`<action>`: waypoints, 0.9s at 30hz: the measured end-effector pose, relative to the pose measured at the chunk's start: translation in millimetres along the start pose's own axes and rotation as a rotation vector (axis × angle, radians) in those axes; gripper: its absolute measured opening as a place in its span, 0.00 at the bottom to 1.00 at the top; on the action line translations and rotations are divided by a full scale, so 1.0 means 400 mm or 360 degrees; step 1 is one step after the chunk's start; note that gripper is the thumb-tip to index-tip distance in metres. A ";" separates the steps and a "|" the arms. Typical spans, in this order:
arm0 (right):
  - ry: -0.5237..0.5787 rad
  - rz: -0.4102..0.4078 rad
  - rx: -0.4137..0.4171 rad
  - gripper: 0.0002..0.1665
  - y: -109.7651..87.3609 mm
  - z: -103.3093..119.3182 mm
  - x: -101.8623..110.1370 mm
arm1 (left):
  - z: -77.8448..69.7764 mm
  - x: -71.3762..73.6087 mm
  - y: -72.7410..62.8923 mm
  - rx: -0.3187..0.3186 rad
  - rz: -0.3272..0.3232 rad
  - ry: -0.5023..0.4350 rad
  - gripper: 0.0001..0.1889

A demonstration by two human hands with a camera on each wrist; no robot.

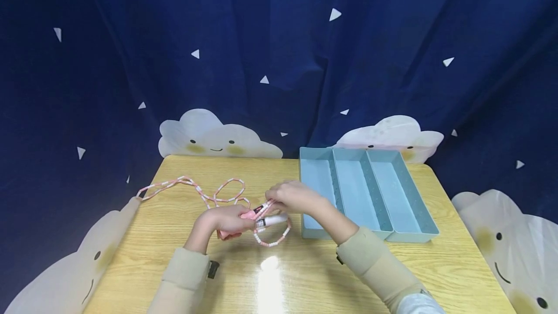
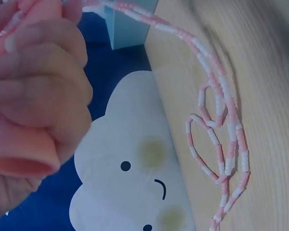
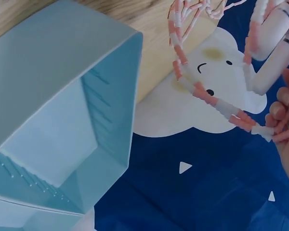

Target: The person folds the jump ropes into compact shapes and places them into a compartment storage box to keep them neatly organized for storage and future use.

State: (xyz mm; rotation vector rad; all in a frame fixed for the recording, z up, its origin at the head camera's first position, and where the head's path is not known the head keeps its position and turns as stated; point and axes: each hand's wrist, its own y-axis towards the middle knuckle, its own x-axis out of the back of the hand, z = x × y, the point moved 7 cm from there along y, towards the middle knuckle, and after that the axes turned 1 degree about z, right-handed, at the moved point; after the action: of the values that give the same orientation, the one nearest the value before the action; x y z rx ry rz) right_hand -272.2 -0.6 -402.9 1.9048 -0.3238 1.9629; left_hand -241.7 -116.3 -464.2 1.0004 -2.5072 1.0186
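My left hand point(image 1: 228, 218) grips the two handles of a beaded jump rope together. In the left wrist view its fingers point(image 2: 43, 72) curl round a pink handle point(image 2: 24, 151) with a hollow end. The white ends of the handles point(image 3: 277, 60) poke out beyond that hand. Close beside it, my right hand point(image 1: 294, 196) pinches a stretch of the pink and white beaded rope point(image 3: 207, 96). One loop of rope hangs below the handles, while the rest point(image 1: 163, 186) trails in loose loops over the left of the table.
A light blue tray point(image 1: 367, 150) with three long compartments stands on the wooden table point(image 1: 244, 285), just right of my right hand. Behind the table hangs a dark blue curtain point(image 1: 279, 33) with clouds and white triangles.
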 end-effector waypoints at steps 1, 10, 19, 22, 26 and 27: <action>-0.0005 -0.0022 0.0013 0.10 -0.001 -0.001 0.001 | -0.001 -0.001 0.000 -0.0010 0.0015 -0.0008 0.10; 0.0067 -0.0123 0.0082 0.11 -0.005 -0.005 0.001 | -0.001 -0.021 -0.002 -0.0033 0.0173 -0.0106 0.13; 0.0342 -0.0054 0.0090 0.08 -0.003 -0.016 -0.012 | -0.011 -0.055 0.007 -0.0135 0.0403 -0.0210 0.12; 0.0489 -0.0012 0.0091 0.07 0.000 -0.023 -0.018 | -0.018 -0.063 0.006 -0.0171 0.0464 -0.0262 0.13; 0.0812 0.0073 0.0053 0.08 0.002 -0.039 -0.036 | -0.029 -0.069 0.003 -0.0232 0.0526 -0.0303 0.17; 0.0897 0.0094 0.0045 0.09 0.002 -0.042 -0.041 | -0.033 -0.070 0.002 -0.0250 0.0541 -0.0307 0.19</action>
State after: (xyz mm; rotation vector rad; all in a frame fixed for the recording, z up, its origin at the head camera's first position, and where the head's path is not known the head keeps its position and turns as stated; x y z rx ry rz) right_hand -287.7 3.9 -420.0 1.2848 -0.1893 2.4413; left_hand -222.1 -92.7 -468.1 0.6699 -2.9352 0.8232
